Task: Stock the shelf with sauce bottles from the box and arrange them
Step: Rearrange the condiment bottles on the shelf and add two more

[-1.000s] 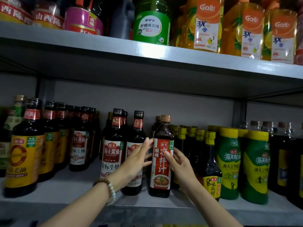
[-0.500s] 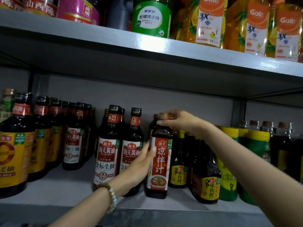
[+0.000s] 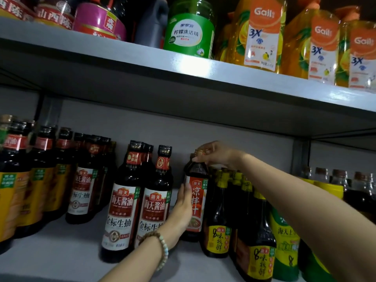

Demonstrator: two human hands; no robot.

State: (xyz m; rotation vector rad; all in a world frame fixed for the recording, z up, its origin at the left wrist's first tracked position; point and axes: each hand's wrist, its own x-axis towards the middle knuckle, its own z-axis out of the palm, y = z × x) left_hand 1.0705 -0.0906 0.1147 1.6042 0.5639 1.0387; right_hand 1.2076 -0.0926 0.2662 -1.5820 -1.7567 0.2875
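Head view faces a grey metal shelf (image 3: pixel 61 253) against a grey back wall, dimly lit, with a second grey shelf board (image 3: pixel 142 58) above it. The upper board carries orange detergent bottles (image 3: pixel 262 37) and a green jar (image 3: pixel 189 33). The lower shelf holds rows of dark soy bottles (image 3: pixel 122 200) on the left and yellow-capped bottles (image 3: pixel 218 210) on the right. Between them stands the red-labelled sauce bottle (image 3: pixel 197 200), upright on the lower shelf. The right hand (image 3: pixel 215 154) pinches its cap from above, fingers curled round it. The left hand (image 3: pixel 184 206), with a bead bracelet (image 3: pixel 162 251) at the wrist, lies flat with straight fingers against the bottle's left side. Half a second ago the bottle stood level with the front soy bottles; now its base sits behind their front line, and both hands keep the same places on it.
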